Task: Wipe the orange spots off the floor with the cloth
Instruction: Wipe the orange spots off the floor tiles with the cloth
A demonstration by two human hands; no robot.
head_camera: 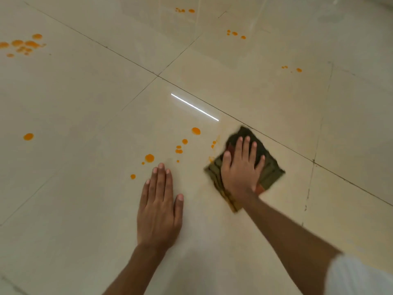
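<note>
Cream glossy tiles make up the floor (pixel 85 99), which fills the whole view beneath both hands. A dark grout line (pixel 276 141) runs slantwise just beyond the right hand's fingertips, and a thin white streak of reflected light (pixel 194 107) lies ahead of the gap between the two hands. Two bare forearms reach in from the lower edge. A white sleeve (pixel 361 277) shows at the right arm's near end.

The cloth (pixel 272 173), dark green and brown with a reddish patch, lies flat on the floor under the right hand (pixel 241 167). Its corners stick out past the fingertips, past the little-finger side and back under the wrist, and its edges are blurred. That hand presses down on it with the palm flat and the fingers straight and spread, not curled round the fabric. The left hand (pixel 159 209) rests palm down on bare tile beside it, fingers straight and close together, holding nothing.

The nearest orange spots (pixel 149 157) are scattered just beyond the left fingertips and across towards the cloth's thumb-side edge, where faint orange smears (pixel 213 143) touch the fabric. A single drop (pixel 28 136) sits well off to the left hand's outer side. More clusters (pixel 25 44) lie far ahead of both hands.
</note>
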